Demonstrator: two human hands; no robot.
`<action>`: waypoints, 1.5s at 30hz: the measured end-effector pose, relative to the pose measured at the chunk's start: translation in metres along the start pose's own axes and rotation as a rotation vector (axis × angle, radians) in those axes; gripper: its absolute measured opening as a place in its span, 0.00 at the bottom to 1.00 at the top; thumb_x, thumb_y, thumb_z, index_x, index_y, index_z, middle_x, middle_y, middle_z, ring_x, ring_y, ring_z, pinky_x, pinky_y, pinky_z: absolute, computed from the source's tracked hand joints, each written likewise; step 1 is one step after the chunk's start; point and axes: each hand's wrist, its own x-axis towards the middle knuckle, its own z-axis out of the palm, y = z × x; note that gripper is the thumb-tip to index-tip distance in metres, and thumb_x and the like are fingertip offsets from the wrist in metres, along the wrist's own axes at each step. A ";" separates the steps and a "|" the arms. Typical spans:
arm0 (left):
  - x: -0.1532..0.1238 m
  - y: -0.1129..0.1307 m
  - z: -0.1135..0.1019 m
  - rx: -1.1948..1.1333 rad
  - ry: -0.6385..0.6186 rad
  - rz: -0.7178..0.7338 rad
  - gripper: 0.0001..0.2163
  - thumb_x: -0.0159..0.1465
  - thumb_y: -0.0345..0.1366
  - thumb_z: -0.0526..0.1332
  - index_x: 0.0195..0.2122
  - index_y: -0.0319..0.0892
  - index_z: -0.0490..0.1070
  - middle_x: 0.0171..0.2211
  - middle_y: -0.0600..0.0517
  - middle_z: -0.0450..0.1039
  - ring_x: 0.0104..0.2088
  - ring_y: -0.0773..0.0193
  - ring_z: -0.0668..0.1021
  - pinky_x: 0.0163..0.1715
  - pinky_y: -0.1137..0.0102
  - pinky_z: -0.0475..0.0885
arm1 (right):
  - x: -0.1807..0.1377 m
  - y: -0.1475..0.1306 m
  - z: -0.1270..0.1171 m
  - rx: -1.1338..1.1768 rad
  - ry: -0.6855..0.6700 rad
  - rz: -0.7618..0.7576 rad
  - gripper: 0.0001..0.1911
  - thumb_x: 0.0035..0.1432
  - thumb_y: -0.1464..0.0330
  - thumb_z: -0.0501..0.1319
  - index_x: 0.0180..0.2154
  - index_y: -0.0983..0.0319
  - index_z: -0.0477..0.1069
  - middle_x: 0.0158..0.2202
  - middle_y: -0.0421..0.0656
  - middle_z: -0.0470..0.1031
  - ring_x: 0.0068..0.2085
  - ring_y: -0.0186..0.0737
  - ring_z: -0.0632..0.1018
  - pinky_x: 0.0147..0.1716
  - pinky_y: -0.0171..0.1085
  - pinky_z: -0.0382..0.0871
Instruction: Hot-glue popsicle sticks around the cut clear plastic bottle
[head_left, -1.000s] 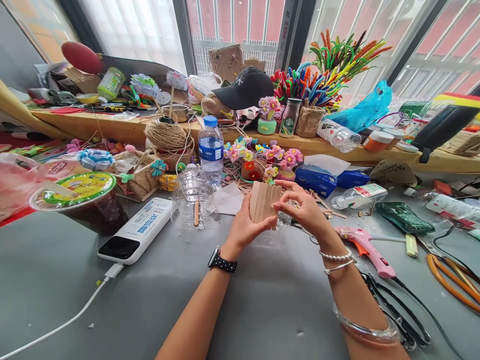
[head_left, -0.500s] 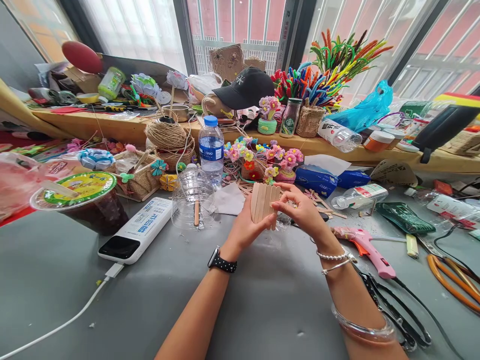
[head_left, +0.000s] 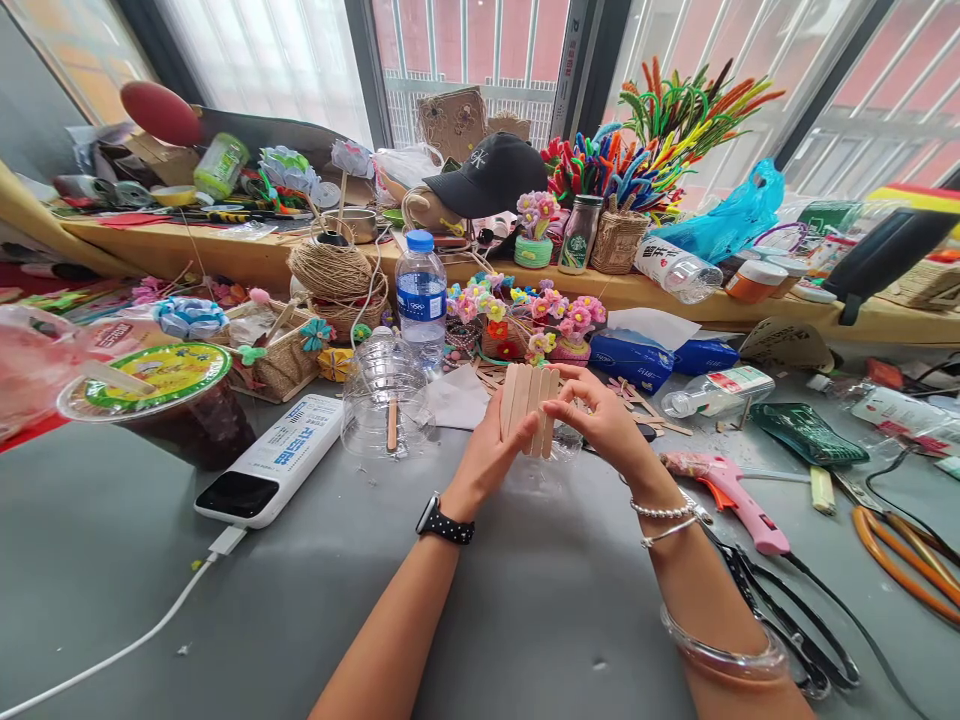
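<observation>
A row of wooden craft sticks (head_left: 526, 395), set side by side and upright, is held above the table in front of me. My left hand (head_left: 491, 445) grips the row from the left, its thumb lying across the front. At the right edge, my right hand (head_left: 592, 410) pinches the outermost stick between thumb and fingers. Behind the hands lie more loose craft sticks (head_left: 660, 415), partly hidden. To the left stands a cut clear plastic bottle piece (head_left: 371, 400) with one craft stick (head_left: 392, 425) upright at its front.
A pink glue gun (head_left: 739, 495) lies right of my right wrist, beside black-handled scissors (head_left: 787, 620) and orange-handled pliers (head_left: 900, 560). On the left are a white power bank (head_left: 277, 460) and a lidded drink cup (head_left: 172, 420). A water bottle (head_left: 421, 300) stands behind.
My left thumb has shifted slightly up and left across the front of the craft sticks, showing more of the right-hand sticks' lower ends. Both hands keep hold.
</observation>
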 end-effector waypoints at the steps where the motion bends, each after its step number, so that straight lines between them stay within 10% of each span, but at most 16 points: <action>1: 0.000 0.000 0.000 -0.010 0.010 0.011 0.24 0.58 0.48 0.50 0.53 0.43 0.53 0.51 0.49 0.61 0.49 0.57 0.66 0.46 0.65 0.63 | 0.000 0.000 0.000 0.002 0.001 0.001 0.14 0.47 0.57 0.57 0.20 0.60 0.63 0.48 0.43 0.64 0.51 0.41 0.63 0.50 0.41 0.53; 11: 0.001 -0.003 0.001 -0.032 0.027 0.039 0.21 0.61 0.46 0.44 0.53 0.45 0.54 0.52 0.51 0.60 0.51 0.60 0.64 0.49 0.67 0.59 | 0.000 0.002 0.002 0.010 0.018 0.001 0.15 0.47 0.56 0.57 0.20 0.60 0.63 0.47 0.43 0.64 0.51 0.41 0.63 0.50 0.41 0.53; 28: 0.003 -0.001 -0.005 -0.005 -0.037 0.191 0.36 0.44 0.40 0.66 0.53 0.43 0.49 0.53 0.45 0.56 0.51 0.55 0.63 0.47 0.66 0.62 | -0.003 0.000 -0.011 -0.165 -0.077 -0.223 0.11 0.45 0.60 0.60 0.21 0.60 0.67 0.53 0.41 0.59 0.54 0.42 0.58 0.53 0.45 0.50; 38: 0.002 -0.008 -0.003 0.252 0.188 0.345 0.43 0.43 0.43 0.66 0.55 0.43 0.40 0.55 0.41 0.51 0.55 0.54 0.58 0.52 0.59 0.57 | -0.002 0.001 -0.009 -0.385 0.121 -0.354 0.36 0.40 0.54 0.60 0.51 0.59 0.55 0.55 0.48 0.54 0.56 0.46 0.56 0.52 0.47 0.52; 45: 0.005 -0.005 -0.007 0.535 0.397 0.571 0.44 0.40 0.49 0.65 0.54 0.38 0.42 0.55 0.36 0.51 0.57 0.50 0.54 0.54 0.55 0.54 | -0.007 -0.001 -0.011 -0.528 0.147 -0.466 0.39 0.41 0.52 0.59 0.53 0.62 0.52 0.51 0.49 0.62 0.51 0.44 0.63 0.50 0.42 0.57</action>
